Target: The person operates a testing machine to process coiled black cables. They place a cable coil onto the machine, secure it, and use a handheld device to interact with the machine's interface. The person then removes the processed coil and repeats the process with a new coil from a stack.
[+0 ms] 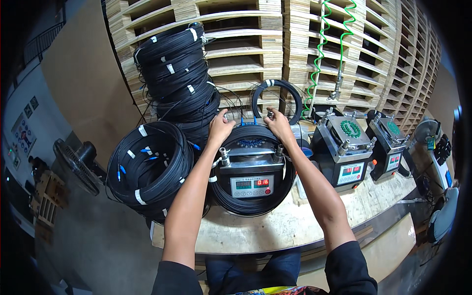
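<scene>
In front of me stands a black polishing machine (251, 169) with a metal top and a lit red display. A coil of black cable (246, 209) loops around it, and blue connectors (250, 142) form a ring on its top. My left hand (221, 129) reaches over to the far left corner, its fingers closed around a metal corner knob (225, 118). My right hand (279, 126) does likewise at the far right corner, pinching another knob (270, 114). Two near knobs, the left one (224, 156) and the right one (279, 153), stand untouched between my forearms.
Cable coils with blue connectors (150, 167) lie at the left, below a tall cable stack (174, 73). Two similar machines, one nearer (344, 147) and one farther (388, 142), stand right. Wooden pallets (241, 44) rise behind the table (275, 231). Green air hoses (319, 54) hang there.
</scene>
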`<state>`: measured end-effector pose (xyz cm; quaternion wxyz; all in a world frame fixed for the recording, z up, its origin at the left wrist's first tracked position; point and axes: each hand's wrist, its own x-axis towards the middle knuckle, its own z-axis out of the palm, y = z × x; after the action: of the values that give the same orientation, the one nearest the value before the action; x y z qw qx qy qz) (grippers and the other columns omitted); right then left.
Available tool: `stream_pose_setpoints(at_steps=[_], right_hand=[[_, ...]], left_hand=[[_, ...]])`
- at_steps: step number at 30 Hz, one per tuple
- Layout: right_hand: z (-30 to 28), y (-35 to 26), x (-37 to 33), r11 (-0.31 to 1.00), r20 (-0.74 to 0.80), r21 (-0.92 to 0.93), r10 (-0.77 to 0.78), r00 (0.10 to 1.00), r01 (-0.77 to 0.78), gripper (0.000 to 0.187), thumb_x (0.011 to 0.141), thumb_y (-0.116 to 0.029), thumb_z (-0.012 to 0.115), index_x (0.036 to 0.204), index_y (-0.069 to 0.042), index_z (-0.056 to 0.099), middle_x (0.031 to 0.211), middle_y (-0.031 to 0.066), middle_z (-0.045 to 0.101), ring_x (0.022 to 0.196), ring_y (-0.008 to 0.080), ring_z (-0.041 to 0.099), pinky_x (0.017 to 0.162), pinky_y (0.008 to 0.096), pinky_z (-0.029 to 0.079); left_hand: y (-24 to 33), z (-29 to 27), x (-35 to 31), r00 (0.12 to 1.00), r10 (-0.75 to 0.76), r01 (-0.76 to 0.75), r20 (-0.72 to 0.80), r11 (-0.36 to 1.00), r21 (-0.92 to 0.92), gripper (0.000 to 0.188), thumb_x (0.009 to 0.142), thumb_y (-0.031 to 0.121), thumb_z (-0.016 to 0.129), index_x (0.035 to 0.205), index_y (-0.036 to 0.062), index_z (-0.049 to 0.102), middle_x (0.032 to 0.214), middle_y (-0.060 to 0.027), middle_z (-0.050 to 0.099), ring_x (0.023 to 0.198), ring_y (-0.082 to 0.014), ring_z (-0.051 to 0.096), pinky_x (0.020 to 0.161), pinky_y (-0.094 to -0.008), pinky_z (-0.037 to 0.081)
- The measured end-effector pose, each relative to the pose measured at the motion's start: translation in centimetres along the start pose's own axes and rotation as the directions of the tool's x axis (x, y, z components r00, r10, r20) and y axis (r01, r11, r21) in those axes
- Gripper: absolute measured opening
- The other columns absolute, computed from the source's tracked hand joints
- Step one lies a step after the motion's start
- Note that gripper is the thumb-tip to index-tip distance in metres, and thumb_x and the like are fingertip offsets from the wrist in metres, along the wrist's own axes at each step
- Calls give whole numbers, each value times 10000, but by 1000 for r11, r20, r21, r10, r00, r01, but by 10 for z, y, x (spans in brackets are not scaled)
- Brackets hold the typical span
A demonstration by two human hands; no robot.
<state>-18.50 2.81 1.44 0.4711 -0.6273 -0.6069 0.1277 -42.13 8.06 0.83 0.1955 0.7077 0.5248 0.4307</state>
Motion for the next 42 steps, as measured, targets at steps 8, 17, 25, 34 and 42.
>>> stream_pose_setpoints(at_steps=[8, 17, 25, 34, 42], right_hand=[[-4, -5, -4, 998, 22, 54, -29, 999, 28, 444, 876, -97, 584, 1316, -40, 582, 897, 253, 665, 896, 380, 662, 852, 426, 501], [-4, -1, -6, 997, -23, 24, -79, 997, 79, 414, 912, -104, 500, 1313, -28, 567, 1074, 313, 648, 1060, 462, 611, 937, 488, 476], [-1, -9, -5, 995, 8, 98, -16, 1000, 16, 465, 827, -195, 633, 1254, -10, 622, 885, 252, 678, 869, 371, 678, 829, 421, 517], [-4, -7, -3, 996, 16, 86, -29, 999, 27, 534, 814, -381, 717, 1180, 5, 674, 889, 237, 686, 860, 341, 683, 810, 403, 520], [-5, 2, 1, 999, 96, 44, 2, 995, -6, 569, 797, -436, 759, 1199, -39, 689, 1026, 239, 683, 971, 329, 665, 867, 389, 515]], left_hand=[[-8, 2, 0, 1000, -16, 15, -15, 999, -39, 672, 742, 136, 689, 1391, 43, 541, 858, -90, 689, 818, -208, 666, 779, -333, 513], [1, -4, -4, 999, -3, 3, -35, 1000, -11, 709, 726, 112, 700, 1414, 95, 531, 869, -91, 707, 853, -236, 679, 820, -337, 510], [-17, 0, 6, 996, -67, 71, 56, 994, -80, 781, 693, 68, 723, 1441, 100, 500, 963, -103, 667, 806, -201, 636, 724, -327, 509], [-12, 2, 3, 1000, -17, 17, 23, 1000, -24, 668, 790, 247, 708, 1405, 52, 531, 910, -92, 692, 844, -206, 655, 824, -335, 491], [-9, 3, -3, 996, -50, 57, 70, 993, -101, 741, 782, 261, 759, 1448, 78, 491, 992, -105, 667, 899, -214, 638, 854, -326, 481]])
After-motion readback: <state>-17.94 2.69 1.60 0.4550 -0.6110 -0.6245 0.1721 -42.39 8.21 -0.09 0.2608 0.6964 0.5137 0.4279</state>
